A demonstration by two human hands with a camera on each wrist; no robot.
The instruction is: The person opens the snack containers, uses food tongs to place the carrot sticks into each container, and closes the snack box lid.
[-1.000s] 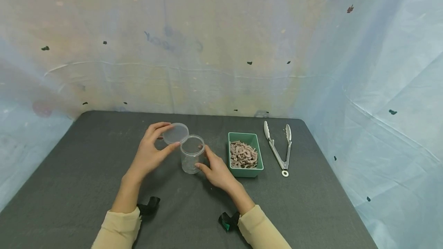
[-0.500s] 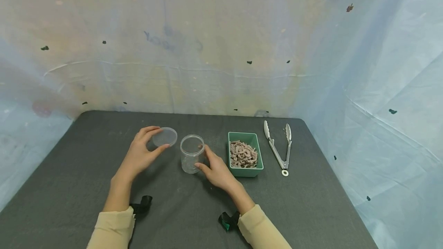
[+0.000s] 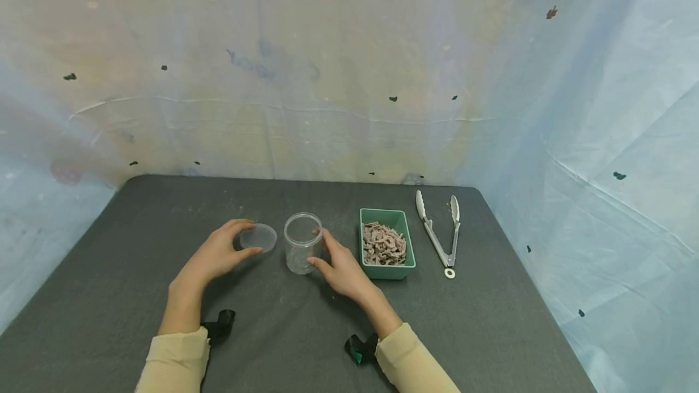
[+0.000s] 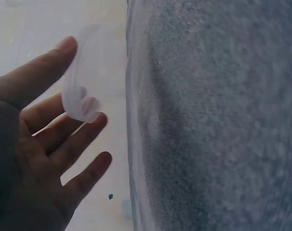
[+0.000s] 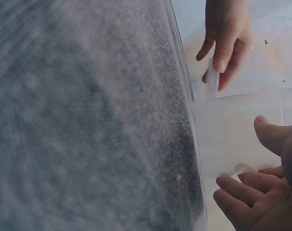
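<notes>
My left hand (image 3: pixel 221 252) pinches a round translucent lid (image 3: pixel 259 238) by its edges, thumb on the near side and fingers on the far side. In the left wrist view the lid (image 4: pixel 86 77) shows close above the grey tabletop. Just to the right of it a clear plastic jar (image 3: pixel 302 244) stands upright, uncovered. Its right side is held by my right hand (image 3: pixel 344 268); the right wrist view shows the thumb and fingers on opposite sides of the jar (image 5: pixel 237 132).
A green rectangular tub (image 3: pixel 404 238) of greyish-brown strips (image 3: pixel 384 244) stands right of the jar. Metal tongs (image 3: pixel 441 241) lie spread farther right. The dark table (image 3: pixel 491 332) meets a draped plastic sheet (image 3: pixel 327 77) along its back edge.
My left hand has carried the lid leftward off the jar's rim and lowered it toward the table. The right hand and the jar have stayed in place.
</notes>
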